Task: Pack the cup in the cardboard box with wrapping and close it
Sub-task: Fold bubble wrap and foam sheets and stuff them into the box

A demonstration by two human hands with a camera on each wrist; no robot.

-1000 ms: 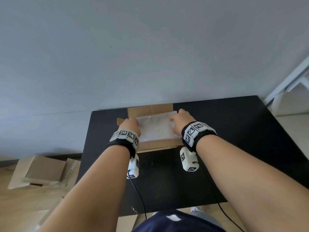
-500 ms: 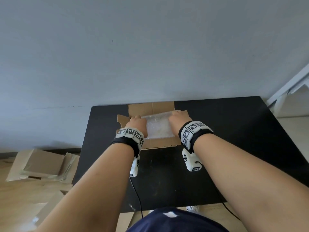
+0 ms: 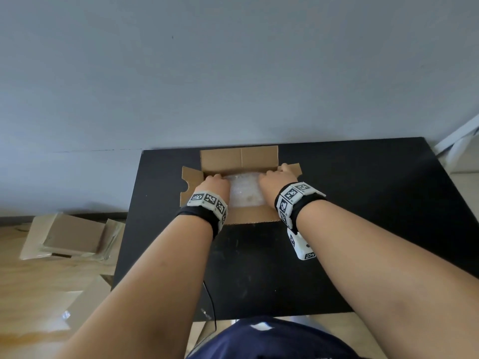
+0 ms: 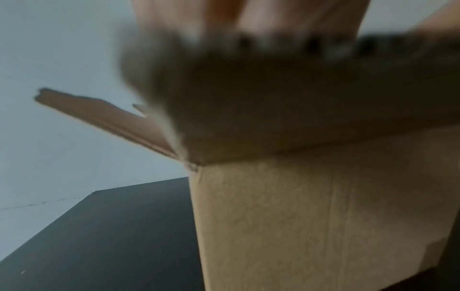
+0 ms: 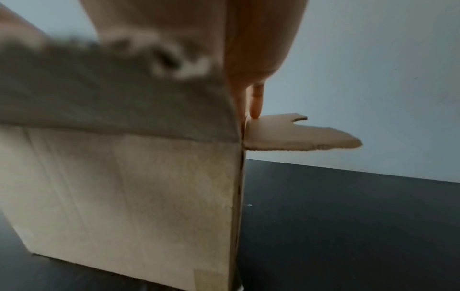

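An open cardboard box (image 3: 239,159) stands on the black table (image 3: 363,190), its back flap upright and its side flaps splayed outward. A sheet of bubble wrap (image 3: 245,191) fills the opening. My left hand (image 3: 215,183) presses on the sheet's left side and my right hand (image 3: 273,177) on its right side, both inside the rim. In the right wrist view a straight finger (image 5: 256,102) touches the base of the right flap (image 5: 298,133) above the box wall (image 5: 124,187). The left wrist view is blurred, showing the box wall (image 4: 298,216) and left flap (image 4: 104,116). The cup is hidden.
The box sits near the table's far edge, close to a grey wall. Flattened cardboard pieces (image 3: 72,237) lie on the wooden floor to the left. A white frame (image 3: 456,141) stands beyond the right corner. A thin cable (image 3: 210,299) crosses the table's front.
The bubble wrap sheet, held level above the box a second ago, has been pushed down into the opening. Both hands moved forward and down with it.
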